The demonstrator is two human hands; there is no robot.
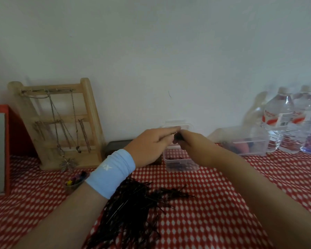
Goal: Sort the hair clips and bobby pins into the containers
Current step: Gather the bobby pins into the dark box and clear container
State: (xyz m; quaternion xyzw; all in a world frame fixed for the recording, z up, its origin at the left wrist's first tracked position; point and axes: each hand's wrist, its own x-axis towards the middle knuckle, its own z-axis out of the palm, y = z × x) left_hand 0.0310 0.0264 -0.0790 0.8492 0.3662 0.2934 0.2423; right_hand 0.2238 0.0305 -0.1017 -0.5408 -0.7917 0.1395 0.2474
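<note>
- dark clip (178,136) over small container (182,164), 12 o'clock of bobby pins (133,203)
- left hand (151,142), right hand (190,141): fingers of both pinch it
- larger container (248,142) 3 o'clock, by the wall
- bare tabletop (223,186) 4 o'clock

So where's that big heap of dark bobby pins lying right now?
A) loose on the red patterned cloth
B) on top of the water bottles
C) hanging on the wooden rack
A: the bobby pins lie in a loose pile on the cloth, on the near side of the small clear container.
</note>
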